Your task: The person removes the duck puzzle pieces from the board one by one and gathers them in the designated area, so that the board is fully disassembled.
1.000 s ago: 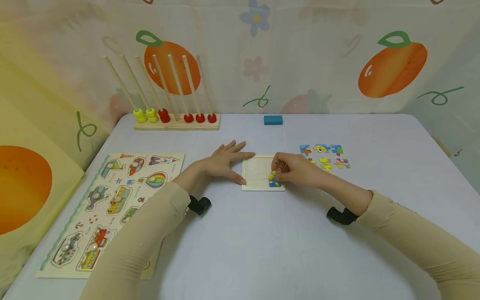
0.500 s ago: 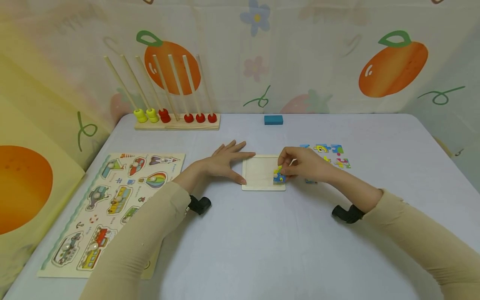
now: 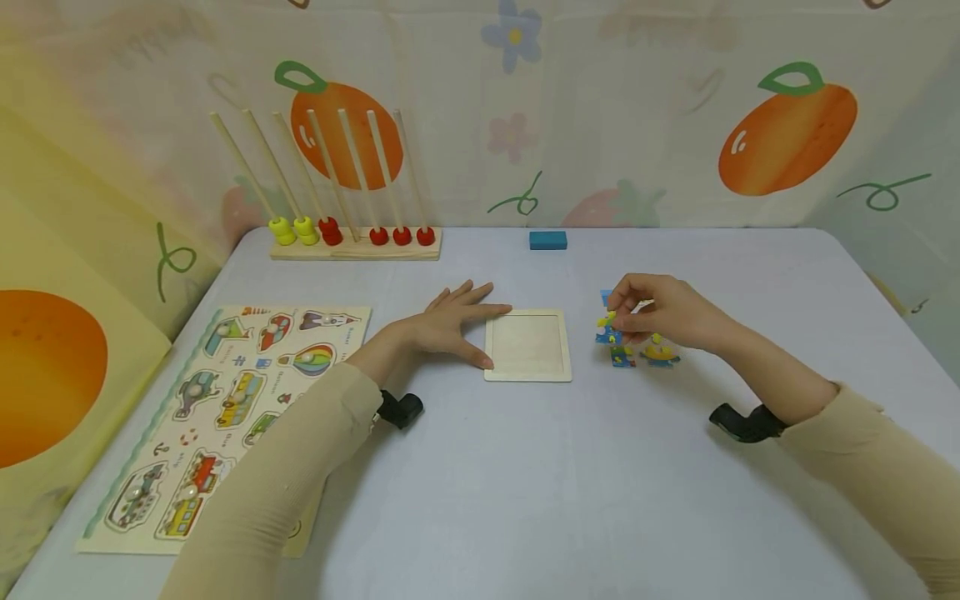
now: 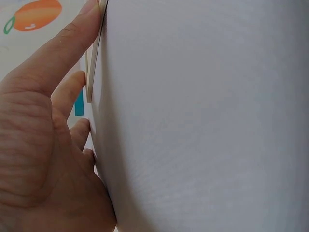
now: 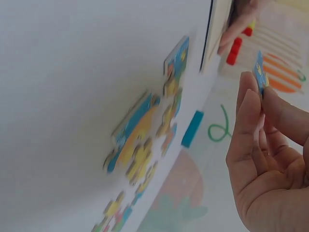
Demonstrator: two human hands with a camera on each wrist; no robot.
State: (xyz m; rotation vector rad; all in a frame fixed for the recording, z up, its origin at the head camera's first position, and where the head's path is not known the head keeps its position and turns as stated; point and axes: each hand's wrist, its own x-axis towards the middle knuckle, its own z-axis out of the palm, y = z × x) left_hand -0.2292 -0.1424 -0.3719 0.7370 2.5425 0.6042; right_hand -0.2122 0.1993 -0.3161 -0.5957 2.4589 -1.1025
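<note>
A blue and yellow jigsaw piece [image 3: 608, 332] is pinched between the thumb and fingers of my right hand [image 3: 671, 310], above the loose pieces on the right; the right wrist view shows the same jigsaw piece [image 5: 259, 71] raised off the table. With fingers spread, my left hand [image 3: 450, 327] rests at the left edge of a square wooden puzzle frame [image 3: 565, 348], thumb and index finger touching its rim. Bare wood shows inside that frame. Several jigsaw pieces [image 3: 660, 355] lie on the table under my right hand, which partly hides them.
A knobbed vehicle puzzle board [image 3: 240, 400] lies at the left, partly under my left sleeve. At the back stand a wooden bead rack [image 3: 352, 250] with upright rods and a teal block [image 3: 547, 241]. A fruit-print cloth [image 3: 637, 125] hangs behind the table.
My right hand has lifted the jigsaw piece out of the wooden frame and carried it right, over the other pieces. The left hand has stayed in place.
</note>
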